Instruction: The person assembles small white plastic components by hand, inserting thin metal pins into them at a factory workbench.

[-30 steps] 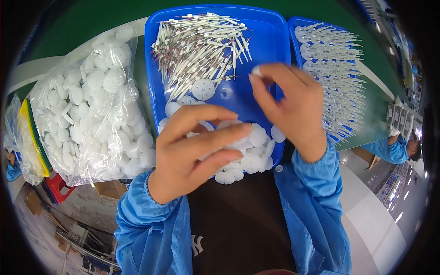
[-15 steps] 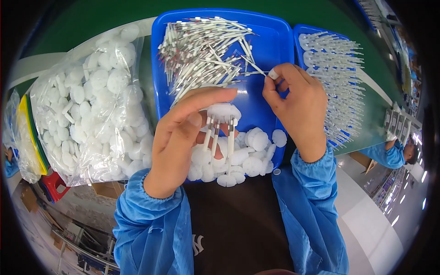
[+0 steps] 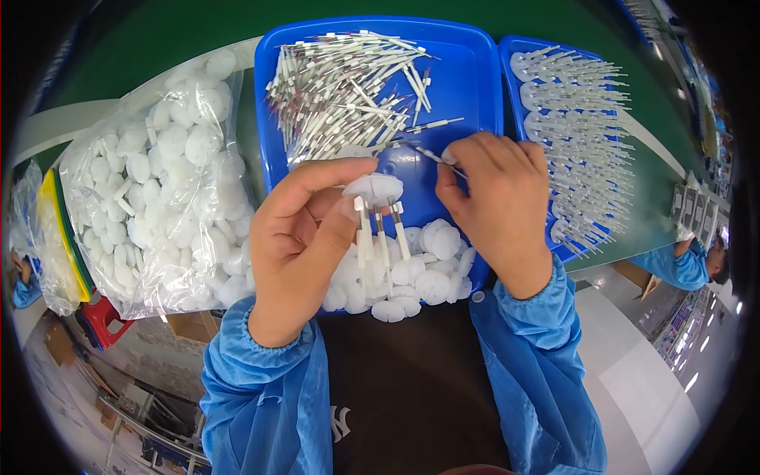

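My left hand (image 3: pixel 294 237) is closed on a round white plastic disc (image 3: pixel 378 187), thumb and fingers at its rim. Several thin white rods (image 3: pixel 381 241) with metallic bands hang down from the disc. Further right, my right hand (image 3: pixel 503 206) pinches one thin rod (image 3: pixel 427 152); its fingertips hide the rod's near end. Both hands are over a blue tray (image 3: pixel 467 87). A heap of similar rods (image 3: pixel 340 99) fills its far left part. Loose white discs (image 3: pixel 435 273) are piled along its near side, below my hands.
A clear plastic bag (image 3: pixel 162 190) full of white discs lies left of the tray. On the right, a second blue tray (image 3: pixel 511 67) holds rows of discs bristling with rods (image 3: pixel 582 150). A red plastic object (image 3: pixel 103 321) is at lower left. Another person's blue sleeve (image 3: pixel 673 265) shows far right.
My right hand has come nearer to my left, bringing the pinched rod closer to the disc. My left hand has shifted slightly left, and the disc is turned to show more of its face.
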Demonstrator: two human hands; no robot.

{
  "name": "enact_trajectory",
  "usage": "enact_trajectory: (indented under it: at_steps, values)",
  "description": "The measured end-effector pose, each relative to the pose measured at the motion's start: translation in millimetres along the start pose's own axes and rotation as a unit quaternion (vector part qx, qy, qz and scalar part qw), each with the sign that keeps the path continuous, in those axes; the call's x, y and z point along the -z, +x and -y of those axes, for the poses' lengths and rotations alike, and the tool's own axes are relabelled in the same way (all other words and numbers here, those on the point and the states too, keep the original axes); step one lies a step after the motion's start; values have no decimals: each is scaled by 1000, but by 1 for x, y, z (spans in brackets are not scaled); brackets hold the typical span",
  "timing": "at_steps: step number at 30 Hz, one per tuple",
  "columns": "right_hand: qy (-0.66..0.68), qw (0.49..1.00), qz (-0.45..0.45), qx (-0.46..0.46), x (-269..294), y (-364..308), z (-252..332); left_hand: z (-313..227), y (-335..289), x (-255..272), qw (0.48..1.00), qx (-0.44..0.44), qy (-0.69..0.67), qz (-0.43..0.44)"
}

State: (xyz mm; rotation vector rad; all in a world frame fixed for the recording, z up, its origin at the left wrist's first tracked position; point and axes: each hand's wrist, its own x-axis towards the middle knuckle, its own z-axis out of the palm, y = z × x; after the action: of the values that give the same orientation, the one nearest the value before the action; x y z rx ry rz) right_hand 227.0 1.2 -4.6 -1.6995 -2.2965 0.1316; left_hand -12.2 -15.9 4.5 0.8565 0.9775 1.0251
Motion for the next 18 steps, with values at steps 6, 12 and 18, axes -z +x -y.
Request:
enact_trajectory:
  at_steps: [6,12,18]
  values:
    - [297,952,-37,64,21,-8,11,-3,-2,-6,999,-23,39,14]
    - [299,954,-17,-11,25,-16,16,-4,0,-8,998,-21,63,22]
    - [347,936,-16,-52,25,-18,13,1,1,-5,991,-55,121,27]
